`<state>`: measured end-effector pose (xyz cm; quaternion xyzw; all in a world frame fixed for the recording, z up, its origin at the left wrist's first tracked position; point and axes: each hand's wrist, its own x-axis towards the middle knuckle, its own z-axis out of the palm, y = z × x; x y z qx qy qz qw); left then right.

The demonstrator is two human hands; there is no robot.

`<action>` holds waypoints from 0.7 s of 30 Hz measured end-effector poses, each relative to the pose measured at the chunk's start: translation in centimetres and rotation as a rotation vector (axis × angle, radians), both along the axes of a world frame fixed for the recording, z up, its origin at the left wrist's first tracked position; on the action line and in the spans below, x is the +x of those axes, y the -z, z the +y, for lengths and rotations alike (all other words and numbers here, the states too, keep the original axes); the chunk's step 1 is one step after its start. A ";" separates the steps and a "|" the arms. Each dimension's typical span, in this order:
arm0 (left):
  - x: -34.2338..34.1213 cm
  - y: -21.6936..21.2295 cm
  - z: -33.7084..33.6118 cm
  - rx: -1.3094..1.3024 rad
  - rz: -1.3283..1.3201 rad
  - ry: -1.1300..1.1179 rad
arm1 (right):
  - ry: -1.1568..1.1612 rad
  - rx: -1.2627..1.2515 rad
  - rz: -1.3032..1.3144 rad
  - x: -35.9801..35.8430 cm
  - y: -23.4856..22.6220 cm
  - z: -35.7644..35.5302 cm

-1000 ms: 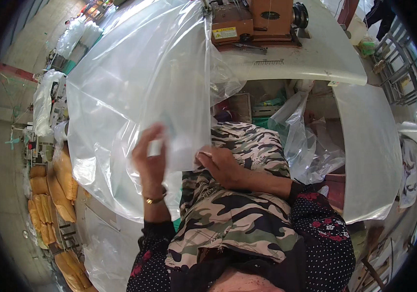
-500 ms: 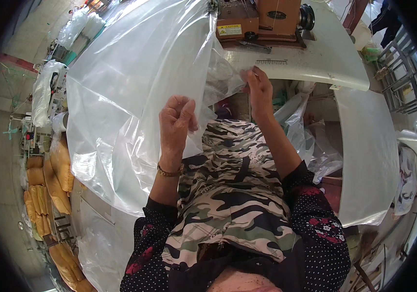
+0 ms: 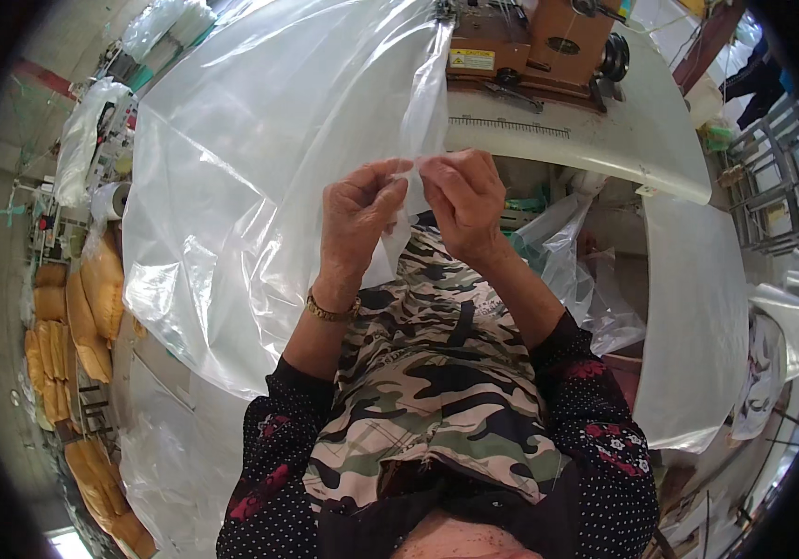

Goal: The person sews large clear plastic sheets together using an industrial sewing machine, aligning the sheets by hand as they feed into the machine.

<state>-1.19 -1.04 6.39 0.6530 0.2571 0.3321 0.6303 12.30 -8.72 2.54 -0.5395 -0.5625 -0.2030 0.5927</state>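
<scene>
A large sheet of clear plastic film (image 3: 259,168) spreads over the left side of the worktable and hangs down toward my lap. My left hand (image 3: 360,219), with a gold-coloured wristwatch, is closed in a pinch on the film's right edge. Close beside it, fingertips nearly meeting, my right hand (image 3: 464,205) pinches the same edge. Just beyond the hands, the gathered edge runs up to a brown sewing machine (image 3: 562,47), where it passes by the needle area. Exactly how the film is folded between my fingers is hidden.
The pale tabletop (image 3: 623,140) has a printed ruler scale (image 3: 511,128) along its front. Small scissors-like metal tool (image 3: 514,96) lies by the machine. A white panel (image 3: 693,317) stands at right. Loose film (image 3: 558,242) hangs under the table. Yellow padded chairs (image 3: 92,317) are at left.
My right hand has come left and nearer, from holding a loose film corner out to the right, to beside my left hand. The left hand has risen slightly. The whole view has shifted a little.
</scene>
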 end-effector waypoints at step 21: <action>-0.5 0.9 1.7 -0.222 -0.118 0.127 | -0.093 -0.024 -0.246 0.4 0.7 1.1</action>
